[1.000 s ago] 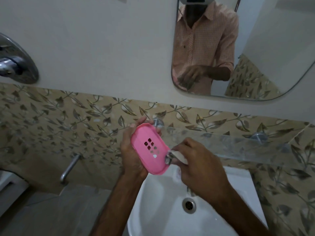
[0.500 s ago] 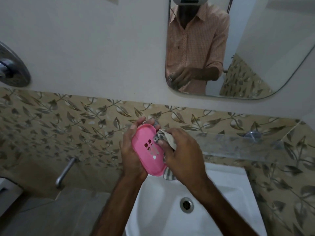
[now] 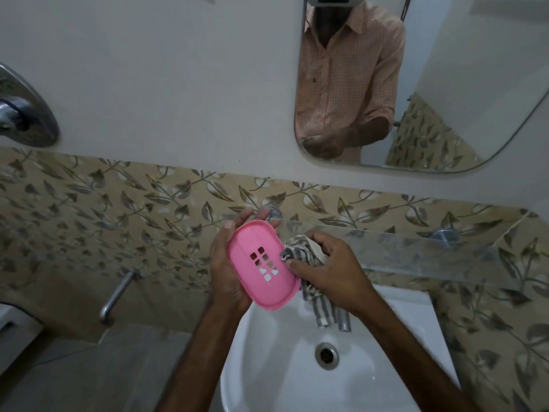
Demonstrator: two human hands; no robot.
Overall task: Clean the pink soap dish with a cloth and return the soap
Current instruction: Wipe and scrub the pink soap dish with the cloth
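The person stands at the white washbasin point(image 3: 267, 367) with both hands raised over its back edge. The left hand point(image 3: 228, 272) cradles the pink soap dish point(image 3: 261, 264) from behind and from its left side, fingers curled around the top rim, so the dish is tilted nearly upright with its inner face and the small cluster of drain holes turned toward them. The right hand point(image 3: 332, 269) is bunched around a grey-and-white striped cloth point(image 3: 303, 254); its thumb and fingers pinch a wad of the fabric against the right rim of the dish, while a loose tail of the cloth hangs down below the hand over the basin's back edge. The dish is in the air, above the basin's rear left part, resting on nothing but the palm.

Just behind the hands a clear glass shelf point(image 3: 416, 254) runs along the leaf-patterned tiles point(image 3: 118, 209). Above it a mirror point(image 3: 445, 99) shows the person's orange checked shirt. The basin's drain point(image 3: 326, 355) sits below the right forearm. I cannot spot the soap from here.
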